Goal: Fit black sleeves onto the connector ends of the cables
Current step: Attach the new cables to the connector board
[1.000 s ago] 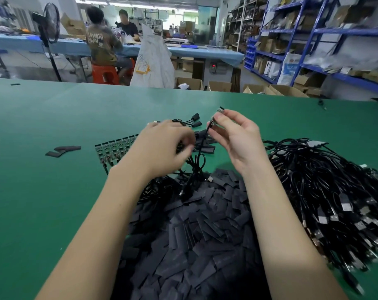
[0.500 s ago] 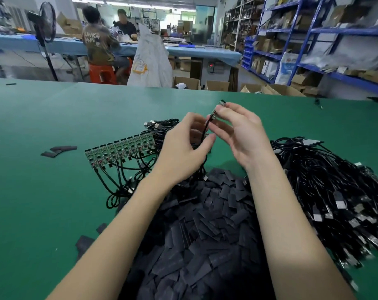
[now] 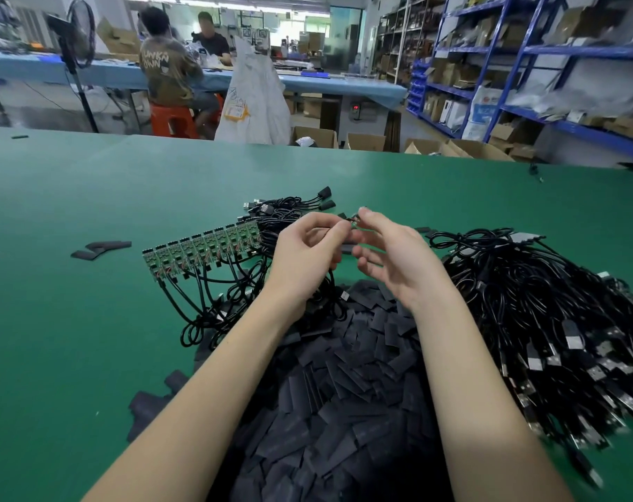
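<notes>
Above a heap of flat black sleeves (image 3: 347,385), my left hand (image 3: 307,255) and my right hand (image 3: 391,259) meet at the fingertips. Together they pinch the small circuit-board end of a black cable (image 3: 353,222); its cord (image 3: 331,284) hangs down under my left hand. Whether a sleeve sits between my fingers is hidden. A row of several cables with bare green circuit-board ends (image 3: 202,250) lies to the left. A big tangle of black cables (image 3: 547,320) fills the right side.
The green table (image 3: 90,320) carries a few stray sleeves (image 3: 101,248) at the left and more (image 3: 152,407) near my left forearm. Finished cables (image 3: 293,204) lie behind the hands. Beyond the table are people at a blue bench, cardboard boxes and blue shelving.
My left hand came up from the cable pile to meet my right hand at the cable end. Both hands and the cable end have dropped lower, and the row of circuit-board ends is now uncovered.
</notes>
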`<action>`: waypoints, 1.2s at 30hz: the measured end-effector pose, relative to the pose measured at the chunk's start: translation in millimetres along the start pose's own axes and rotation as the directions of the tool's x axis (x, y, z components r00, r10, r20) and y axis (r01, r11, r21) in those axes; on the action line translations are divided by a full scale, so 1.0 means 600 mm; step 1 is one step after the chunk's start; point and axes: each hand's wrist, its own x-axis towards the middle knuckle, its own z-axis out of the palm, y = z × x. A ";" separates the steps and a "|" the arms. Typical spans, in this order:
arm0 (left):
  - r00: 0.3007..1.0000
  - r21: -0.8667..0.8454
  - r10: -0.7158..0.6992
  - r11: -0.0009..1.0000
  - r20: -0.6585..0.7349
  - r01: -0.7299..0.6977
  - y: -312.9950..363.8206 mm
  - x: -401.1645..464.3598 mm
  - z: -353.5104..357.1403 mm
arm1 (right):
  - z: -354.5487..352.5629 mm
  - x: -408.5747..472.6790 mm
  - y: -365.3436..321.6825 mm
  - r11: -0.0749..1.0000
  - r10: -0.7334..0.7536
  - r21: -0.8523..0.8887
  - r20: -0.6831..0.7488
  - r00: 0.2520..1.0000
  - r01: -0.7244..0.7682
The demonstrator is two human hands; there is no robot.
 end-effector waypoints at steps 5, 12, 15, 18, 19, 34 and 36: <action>0.997 -0.093 -0.047 0.995 -0.065 0.041 0.000 0.007 -0.009 | -0.042 -0.007 0.037 0.839 -0.012 -0.544 0.013 1.000 0.017; 0.994 -0.128 -0.058 0.991 -0.091 0.046 -0.010 0.012 -0.014 | -0.052 -0.014 0.059 0.409 0.100 -0.906 0.162 0.982 0.108; 0.994 -0.128 -0.054 0.991 -0.096 0.041 -0.014 0.014 -0.017 | -0.050 -0.014 0.062 0.434 0.075 -0.892 0.178 0.981 0.129; 0.993 -0.136 -0.064 0.989 -0.101 0.050 -0.015 0.016 -0.018 | -0.054 -0.015 0.055 0.556 -0.012 -0.819 0.166 0.986 0.145; 0.993 -0.138 -0.069 0.989 -0.100 0.054 -0.015 0.016 -0.018 | -0.056 -0.016 0.052 0.597 -0.045 -0.789 0.149 0.988 0.146; 0.992 -0.113 -0.105 0.989 -0.074 0.096 -0.013 0.013 -0.014 | -0.059 -0.021 0.036 0.833 -0.090 -0.533 0.137 0.986 0.150; 0.993 -0.097 -0.107 0.990 -0.056 0.102 -0.012 0.011 -0.014 | -0.048 -0.022 0.033 0.917 -0.132 -0.368 0.078 0.988 0.152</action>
